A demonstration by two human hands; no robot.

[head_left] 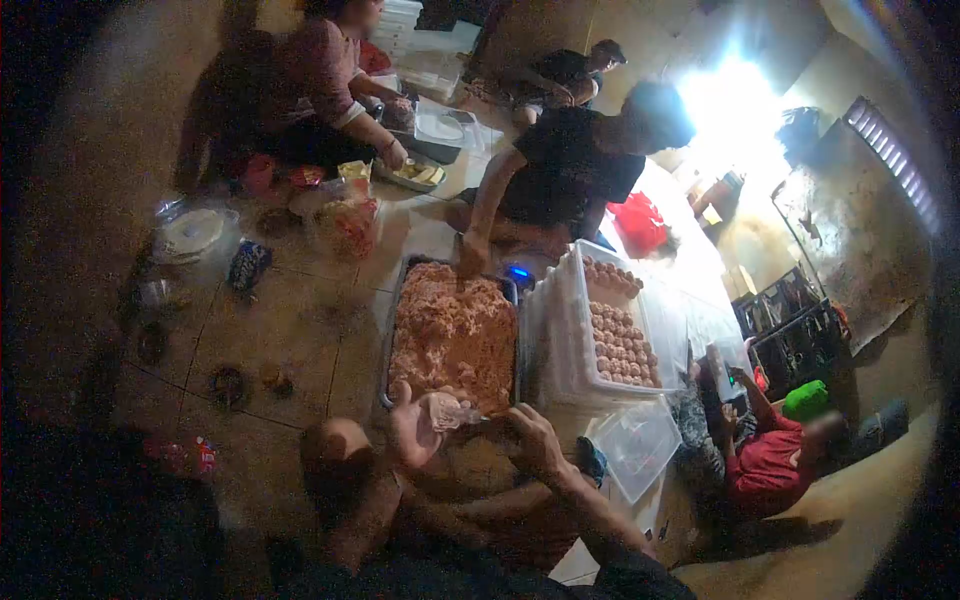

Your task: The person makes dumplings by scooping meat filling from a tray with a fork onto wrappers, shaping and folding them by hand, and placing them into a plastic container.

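Observation:
My left hand (412, 432) is palm up at the near edge of the tray, with a flattened pinkish lump (447, 411) on its fingers. My right hand (537, 442) is closed at the tray's near right corner, its fingertips around a thin object pointing toward the lump; I cannot make out what it is. Both hands are near the dark-rimmed tray (386, 350), which holds a large mass of reddish-brown minced mixture (440, 325). A co-worker's hand (473, 258) reaches into the far side of the mixture.
Right of the tray are stacked clear containers (555, 340) with rows of round balls (622, 345), and a clear lid (635, 450). Several people sit around on the tiled floor. A bowl (410, 178), plastic bags (345, 220) and a white round item (193, 232) lie at the left.

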